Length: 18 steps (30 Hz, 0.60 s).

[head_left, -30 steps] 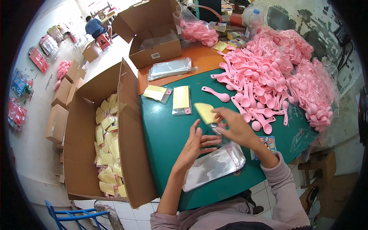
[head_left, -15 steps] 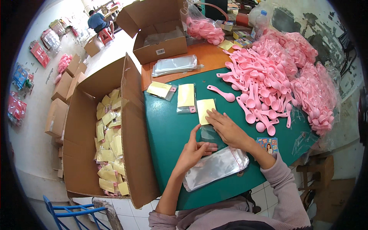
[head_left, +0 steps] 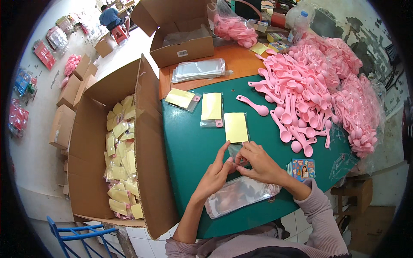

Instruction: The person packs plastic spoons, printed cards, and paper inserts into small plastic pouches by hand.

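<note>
On the green table a clear plastic bag with a yellow card (head_left: 236, 127) in it lies before me. The lower flap of the bag is between my hands. My left hand (head_left: 213, 177) has its index finger stretched along the bag's left side and its thumb at the flap. The fingers of my right hand (head_left: 261, 164) pinch the flap from the right. Beneath my wrists rests a stack of empty clear bags (head_left: 241, 197). Two packed bags with yellow cards, one upright (head_left: 211, 106) and one tilted (head_left: 180, 98), lie further left. A single pink measuring spoon (head_left: 254, 105) lies beyond the card.
A heap of pink spoons (head_left: 297, 92) covers the right side, with bagged spoons (head_left: 359, 116) behind. Picture cards (head_left: 303, 168) lie near my right forearm. On the left stands a tall carton (head_left: 157, 163) holding packed bags. Another carton (head_left: 183, 53) stands at the back. A person (head_left: 110, 18) sits far off.
My right hand has moved down off the yellow card to the bag's lower end, and its fingers have closed there. My left fingers have curled in at the flap.
</note>
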Available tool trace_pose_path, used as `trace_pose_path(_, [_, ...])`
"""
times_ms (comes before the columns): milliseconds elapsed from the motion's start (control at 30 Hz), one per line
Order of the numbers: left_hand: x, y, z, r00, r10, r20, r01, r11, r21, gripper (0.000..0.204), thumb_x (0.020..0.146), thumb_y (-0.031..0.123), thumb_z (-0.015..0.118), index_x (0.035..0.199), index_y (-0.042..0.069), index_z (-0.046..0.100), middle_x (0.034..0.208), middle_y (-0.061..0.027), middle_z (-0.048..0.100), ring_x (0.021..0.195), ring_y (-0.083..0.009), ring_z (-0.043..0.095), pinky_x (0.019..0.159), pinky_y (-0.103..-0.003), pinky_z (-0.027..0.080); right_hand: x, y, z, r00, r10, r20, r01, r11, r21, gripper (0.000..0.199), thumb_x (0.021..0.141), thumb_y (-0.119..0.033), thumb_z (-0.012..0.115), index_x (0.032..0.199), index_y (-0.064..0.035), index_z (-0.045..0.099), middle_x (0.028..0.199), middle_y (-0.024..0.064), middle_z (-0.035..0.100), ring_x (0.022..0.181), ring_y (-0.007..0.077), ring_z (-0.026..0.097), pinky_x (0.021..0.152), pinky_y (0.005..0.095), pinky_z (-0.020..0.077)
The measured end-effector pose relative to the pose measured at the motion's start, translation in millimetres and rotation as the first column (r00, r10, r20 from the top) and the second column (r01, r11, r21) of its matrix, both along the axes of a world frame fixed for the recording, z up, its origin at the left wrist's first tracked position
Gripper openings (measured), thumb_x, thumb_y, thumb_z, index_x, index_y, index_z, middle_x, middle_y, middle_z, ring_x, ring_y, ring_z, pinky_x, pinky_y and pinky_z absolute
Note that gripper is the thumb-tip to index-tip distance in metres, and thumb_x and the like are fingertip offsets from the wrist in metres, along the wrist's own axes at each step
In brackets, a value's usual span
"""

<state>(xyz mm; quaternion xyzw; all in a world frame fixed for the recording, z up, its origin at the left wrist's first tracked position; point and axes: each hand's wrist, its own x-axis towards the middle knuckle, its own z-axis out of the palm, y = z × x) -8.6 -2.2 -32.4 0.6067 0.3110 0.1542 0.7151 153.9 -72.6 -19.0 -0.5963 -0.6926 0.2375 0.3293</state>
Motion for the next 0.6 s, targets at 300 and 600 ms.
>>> trace_pose_path(300, [11.0, 3.1, -11.9, 0.996, 0.038, 0.085, -0.027, 0.992, -0.123, 0.047, 0.089, 0.004, 0.040, 0.134, 0.007, 0.029, 0.088, -0.0089, 0.061, 0.081, -0.0120, 0.059, 0.074, -0.026, 0.050, 2.4, -2.1, 11.2, 0.985, 0.155, 0.072, -0.154, 0.988, -0.017, 0.015, 0.073, -0.013, 0.065, 0.077, -0.0079, 0.051, 0.079, 0.0057, 0.045, 0.085, 0.0224, 0.045, 0.073, 0.0362, 0.0319])
trace_pose_path(600, [3.1, 5.6, 8.8, 0.997, 0.074, 0.038, -0.066, 0.982, -0.179, 0.033, 0.090, 0.004, 0.037, 0.122, 0.006, 0.044, 0.095, -0.0091, 0.064, 0.087, -0.0123, 0.061, 0.072, -0.023, 0.048, 177.5, -46.2, 58.9, 0.908, -0.103, -0.406, -0.013, 0.962, -0.273, 0.015, 0.084, -0.014, 0.057, 0.092, -0.0011, 0.054, 0.089, 0.0069, 0.055, 0.082, 0.0156, 0.053, 0.070, 0.0287, 0.0426])
